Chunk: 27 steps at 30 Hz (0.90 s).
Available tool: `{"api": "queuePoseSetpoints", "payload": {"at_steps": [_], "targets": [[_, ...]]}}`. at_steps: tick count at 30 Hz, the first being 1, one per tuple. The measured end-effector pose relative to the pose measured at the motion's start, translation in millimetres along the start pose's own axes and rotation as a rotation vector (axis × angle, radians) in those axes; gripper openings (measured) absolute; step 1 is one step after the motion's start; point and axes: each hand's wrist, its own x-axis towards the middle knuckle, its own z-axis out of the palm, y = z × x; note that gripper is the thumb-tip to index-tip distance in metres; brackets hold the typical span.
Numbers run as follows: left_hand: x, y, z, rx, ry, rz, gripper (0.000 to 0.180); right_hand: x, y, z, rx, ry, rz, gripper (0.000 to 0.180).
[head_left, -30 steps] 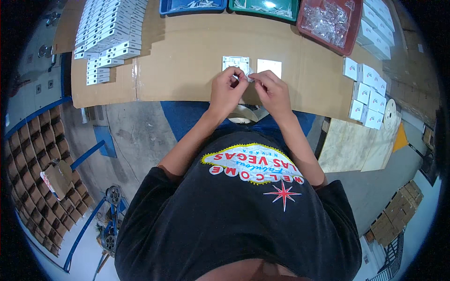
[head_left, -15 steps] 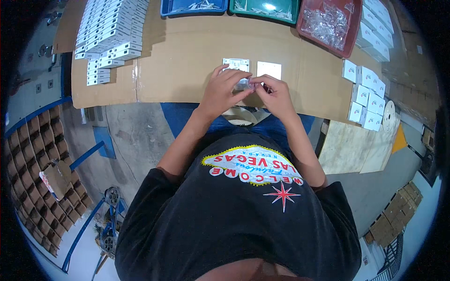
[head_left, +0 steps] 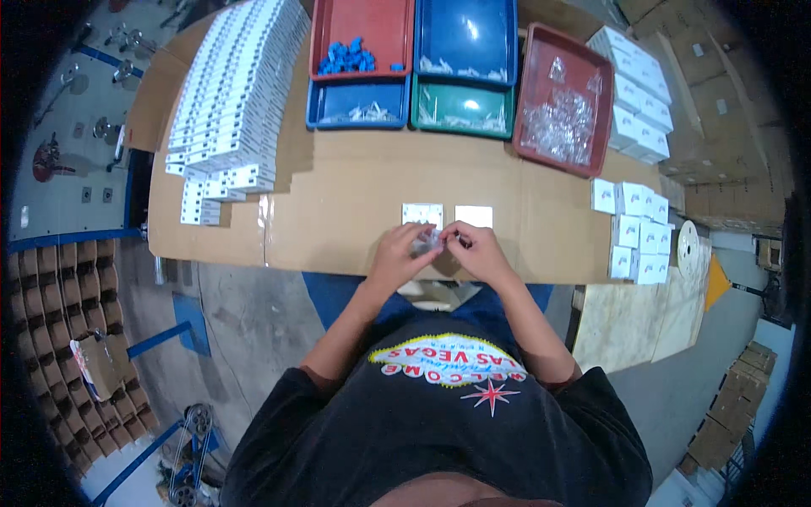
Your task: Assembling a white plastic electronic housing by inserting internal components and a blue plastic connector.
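A small clear plastic bag (head_left: 427,242) is between my two hands, over the table's near edge. My left hand (head_left: 394,258) grips it with curled fingers. With its fingertips pinched together, my right hand (head_left: 478,253) holds the bag's right side. What lies inside the bag is too small to make out. Just beyond my left fingers sits a white square tray-like box part (head_left: 421,213) with small details in it. Beside it, past my right hand, lies a plain white square piece (head_left: 474,215), perhaps a lid.
Tall stacks of white boxes (head_left: 232,93) stand at the left. At the back are a red tray (head_left: 363,25) with blue pieces, blue (head_left: 465,34) and green (head_left: 463,118) trays with white pieces, and a dark red tray (head_left: 541,68) of clear bags. More white boxes (head_left: 639,228) sit right.
The view has tilted up, so more of the back trays shows. Both hands stay together at the clear bag, which now shows more plainly between them.
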Motion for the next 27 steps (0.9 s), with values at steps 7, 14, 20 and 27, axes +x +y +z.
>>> {"api": "queuePoseSetpoints", "payload": {"at_steps": [7, 14, 20, 27], "targets": [[3, -38, 2, -0.004, 0.31, -0.055, 0.04, 92, 2, -60, -0.213, 0.216, -0.178, 0.018], [-3, -69, 9, -0.002, 0.437, -0.154, 0.038, 215, -38, -133, -0.535, 0.465, -0.218, 0.02], [2, -62, 10, 0.022, 0.439, -0.145, 0.039, 290, -33, -161, -0.821, 0.436, -0.148, 0.02], [0, -63, 6, 0.034, 0.434, -0.153, 0.039, 326, -36, -158, -0.899, 0.322, 0.089, 0.018]]}}
